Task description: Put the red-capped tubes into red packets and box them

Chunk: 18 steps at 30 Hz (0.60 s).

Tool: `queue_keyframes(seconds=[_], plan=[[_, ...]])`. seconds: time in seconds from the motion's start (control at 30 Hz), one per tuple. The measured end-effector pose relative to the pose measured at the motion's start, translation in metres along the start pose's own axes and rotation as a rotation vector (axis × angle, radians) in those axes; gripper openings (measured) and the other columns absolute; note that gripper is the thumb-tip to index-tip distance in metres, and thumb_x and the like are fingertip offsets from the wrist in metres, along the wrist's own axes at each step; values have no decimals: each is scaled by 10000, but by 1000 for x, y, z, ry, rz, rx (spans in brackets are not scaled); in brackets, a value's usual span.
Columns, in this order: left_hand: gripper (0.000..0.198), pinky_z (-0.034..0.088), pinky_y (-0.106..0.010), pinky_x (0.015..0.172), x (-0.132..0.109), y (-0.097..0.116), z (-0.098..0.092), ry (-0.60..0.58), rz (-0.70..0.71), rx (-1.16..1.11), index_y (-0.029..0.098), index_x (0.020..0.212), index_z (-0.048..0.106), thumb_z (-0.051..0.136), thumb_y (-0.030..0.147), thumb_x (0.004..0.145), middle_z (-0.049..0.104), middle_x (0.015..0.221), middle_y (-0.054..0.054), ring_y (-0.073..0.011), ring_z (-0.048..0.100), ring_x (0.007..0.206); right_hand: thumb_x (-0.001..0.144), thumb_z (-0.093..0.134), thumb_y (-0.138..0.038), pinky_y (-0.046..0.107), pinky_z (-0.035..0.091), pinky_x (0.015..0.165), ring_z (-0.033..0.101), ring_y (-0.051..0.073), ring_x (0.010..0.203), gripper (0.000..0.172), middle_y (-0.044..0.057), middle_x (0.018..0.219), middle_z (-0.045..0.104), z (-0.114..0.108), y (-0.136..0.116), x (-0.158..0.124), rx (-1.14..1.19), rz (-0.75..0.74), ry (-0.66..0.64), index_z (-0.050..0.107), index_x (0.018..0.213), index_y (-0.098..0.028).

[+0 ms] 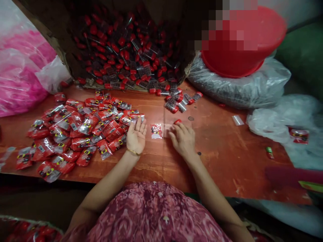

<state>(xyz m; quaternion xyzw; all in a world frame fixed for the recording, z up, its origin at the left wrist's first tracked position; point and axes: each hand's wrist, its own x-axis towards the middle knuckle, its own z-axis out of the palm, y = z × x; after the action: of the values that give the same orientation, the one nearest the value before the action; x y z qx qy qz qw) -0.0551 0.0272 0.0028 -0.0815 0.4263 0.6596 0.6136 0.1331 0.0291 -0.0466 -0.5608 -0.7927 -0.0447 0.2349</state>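
My left hand (136, 137) is turned palm up with its fingers stretched out and holds nothing. It is beside the right edge of a pile of red printed packets (87, 126). My right hand (184, 138) curls palm down over a small container with a red cap (178, 121); the fingers hide most of it. Between my hands a flat red printed plastic pouch (156, 131) lies on the table, with a clear strip (167, 130) stretching from it towards my right fingertips.
A cardboard box (63, 47) on its side holds many red-capped clear containers (126, 53), some spilled out front. A red tub (234, 57) sits on a filled plastic bag (239, 89) at right. Pink-filled bags (22, 74) stand left. A small green-and-red item (270, 153) lies right.
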Motion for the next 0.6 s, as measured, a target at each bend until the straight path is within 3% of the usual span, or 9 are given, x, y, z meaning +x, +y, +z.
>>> queue_keyframes(seconds=[0.1, 0.23, 0.33, 0.43, 0.5, 0.6], plan=[[407, 487, -262, 843, -3, -4, -5, 15, -83, 54, 152, 854, 597, 280, 395, 932, 665, 1104, -91, -139, 647, 945, 842, 528, -458, 365, 358, 840, 490, 256, 984, 400, 107, 1147, 612, 9, -27, 2, 75, -82, -84, 621, 1107, -174], [304, 498, -252, 674, -12, -7, -18, -47, -88, 426, 151, 860, 601, 402, 380, 890, 702, 790, -61, -129, 658, 652, 891, 496, -331, 324, 347, 752, 497, 194, 821, 222, 42, 938, 676, 25, -39, 10, 177, -73, -100, 694, 941, -242], [269, 483, -283, 635, -13, -8, -26, -167, 190, 997, 144, 873, 633, 526, 383, 813, 695, 755, -74, -160, 632, 590, 896, 491, -308, 318, 341, 718, 488, 184, 777, 226, 42, 876, 681, 29, -34, 11, 193, -66, -85, 703, 882, -230], [305, 449, -386, 849, -7, -7, -26, -271, 690, 1565, 163, 979, 660, 602, 368, 760, 678, 1012, -129, -256, 624, 920, 887, 497, -351, 334, 357, 754, 508, 203, 837, 253, 76, 974, 670, 27, -31, 8, 192, -85, -67, 679, 948, -186], [326, 356, -460, 975, 0, -9, -22, -341, 930, 1833, 204, 1039, 662, 610, 366, 761, 574, 1242, -134, -311, 487, 1170, 876, 505, -370, 354, 367, 799, 516, 227, 910, 303, 106, 1059, 645, 24, -29, 5, 188, -81, -55, 643, 1030, -150], [233, 303, -503, 1014, 11, -14, -16, -421, 961, 2088, 257, 972, 701, 560, 340, 807, 515, 1327, -92, -323, 368, 1282, 875, 495, -345, 375, 378, 830, 520, 245, 964, 303, 118, 1105, 626, 21, -26, 0, 189, -50, -38, 618, 1062, -141]])
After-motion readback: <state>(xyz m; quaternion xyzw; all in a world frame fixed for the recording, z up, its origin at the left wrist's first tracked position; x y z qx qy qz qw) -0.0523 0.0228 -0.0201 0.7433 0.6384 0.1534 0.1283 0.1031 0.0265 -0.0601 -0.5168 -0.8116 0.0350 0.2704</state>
